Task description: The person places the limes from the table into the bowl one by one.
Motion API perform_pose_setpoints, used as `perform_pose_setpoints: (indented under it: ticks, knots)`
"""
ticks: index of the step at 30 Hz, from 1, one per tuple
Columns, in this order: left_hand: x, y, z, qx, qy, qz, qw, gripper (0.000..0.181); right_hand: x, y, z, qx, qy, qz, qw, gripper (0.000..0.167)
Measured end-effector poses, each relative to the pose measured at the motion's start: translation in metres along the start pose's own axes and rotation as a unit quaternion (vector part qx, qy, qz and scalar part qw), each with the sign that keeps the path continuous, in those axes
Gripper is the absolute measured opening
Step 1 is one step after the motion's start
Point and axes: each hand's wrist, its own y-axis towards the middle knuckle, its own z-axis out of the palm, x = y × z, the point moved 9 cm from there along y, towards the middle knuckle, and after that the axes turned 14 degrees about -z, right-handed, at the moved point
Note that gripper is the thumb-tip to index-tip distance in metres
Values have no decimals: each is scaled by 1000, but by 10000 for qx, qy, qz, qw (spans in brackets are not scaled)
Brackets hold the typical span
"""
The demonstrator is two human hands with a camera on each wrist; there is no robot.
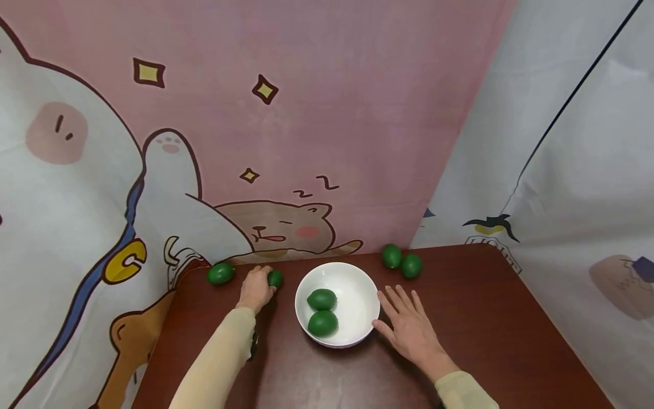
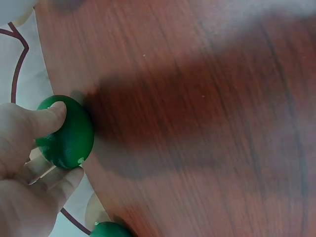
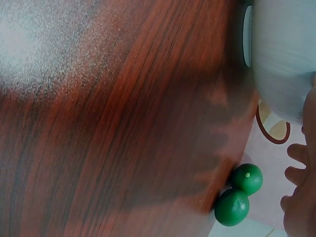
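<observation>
My left hand [image 1: 257, 288] grips a green lime [image 1: 275, 279] left of the bowl. In the left wrist view, the thumb lies over this lime [image 2: 69, 136] and the fingers curl beneath it. A white bowl [image 1: 360, 309] stands mid-table with two limes [image 1: 322, 311] inside, one in front of the other. My right hand [image 1: 411, 329] spreads its fingers at the bowl's right side, thumb and fingertips close to the rim; whether they touch it I cannot tell. The right wrist view catches the bowl's outer wall [image 3: 286, 54] and part of the hand [image 3: 301, 192].
Another lime [image 1: 221, 274] lies at the table's far left corner. Two more limes [image 1: 402, 261] sit together by the back edge, right of the bowl. The brown wooden table [image 1: 490, 318] meets a printed cloth backdrop [image 1: 357, 142] behind.
</observation>
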Motion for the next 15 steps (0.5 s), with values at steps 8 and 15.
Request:
perform_pose_setpoints:
  ticks: [8, 15]
  knots:
    - [-5, -10, -3, -70, 15, 91, 9999, 48, -1, 0, 2, -23, -91, -54, 9999, 73]
    - [-4, -17, -2, 37, -27, -24, 10000, 48, 1, 0, 1, -45, -133, -99, 9999, 72]
